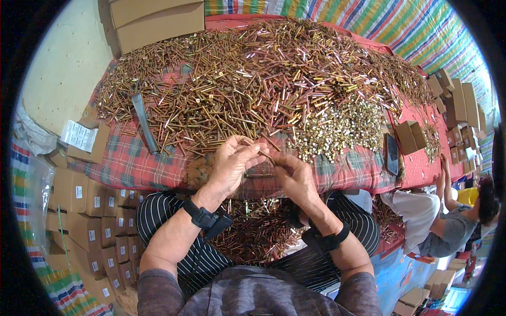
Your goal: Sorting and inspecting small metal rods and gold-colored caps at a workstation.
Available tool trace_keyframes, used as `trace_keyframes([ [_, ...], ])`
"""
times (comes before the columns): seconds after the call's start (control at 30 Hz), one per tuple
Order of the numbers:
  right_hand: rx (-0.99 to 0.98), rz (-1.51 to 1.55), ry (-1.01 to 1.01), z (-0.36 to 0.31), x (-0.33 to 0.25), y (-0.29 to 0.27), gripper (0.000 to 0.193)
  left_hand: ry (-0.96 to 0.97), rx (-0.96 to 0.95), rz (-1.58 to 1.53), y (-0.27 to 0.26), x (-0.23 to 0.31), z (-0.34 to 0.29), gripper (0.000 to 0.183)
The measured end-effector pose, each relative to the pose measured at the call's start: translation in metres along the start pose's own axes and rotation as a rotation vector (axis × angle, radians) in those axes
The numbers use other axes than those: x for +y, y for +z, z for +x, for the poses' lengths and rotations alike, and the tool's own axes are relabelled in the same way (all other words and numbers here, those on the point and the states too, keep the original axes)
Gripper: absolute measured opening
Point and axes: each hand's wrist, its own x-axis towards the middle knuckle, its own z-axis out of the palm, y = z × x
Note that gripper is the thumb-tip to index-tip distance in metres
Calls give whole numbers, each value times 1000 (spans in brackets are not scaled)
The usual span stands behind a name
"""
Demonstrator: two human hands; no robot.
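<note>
My left hand (234, 162) and my right hand (295, 178) are close together over the near edge of the plaid cloth (142, 160). A thin, brass-coloured metal rod like a bolt (268, 157) sits between their fingertips. Both hands have their fingers pinched around it; its ends are partly hidden. Just beyond my hands spreads a broad heap of similar long metal bolts (226, 100). To the right of the bolts lies a pile of small, shiny nut-like pieces (342, 129).
A grey metal strip (143, 124) lies at the heap's left, a dark phone (391, 154) at its right, beside an open carton (410, 137). Stacked boxes (100, 226) stand left. More bolts (258, 229) lie between my legs. Another person (453, 226) sits at right.
</note>
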Motion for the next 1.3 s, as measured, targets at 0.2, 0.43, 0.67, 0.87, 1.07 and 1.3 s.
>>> trace_keyframes([
  [0.2,26,-343,-251,-1,-10,0,19,-111,-24,227,-2,-5,-3,7],
  [0.43,98,-318,-356,7,-10,3,13,-368,-67,278,-6,-10,-5,11],
  [0.67,192,-949,-294,41,32,-13,9,-317,30,136,-12,-13,-1,15],
  [0.87,167,-1154,-356,46,34,-8,12,-288,37,163,-17,-10,-4,17],
  [1.07,221,-914,-357,47,34,-10,6,-247,57,181,-12,-7,-4,12],
  [1.3,-32,264,102,27,-4,-3,9,-215,78,146,-8,-7,-5,7],
])
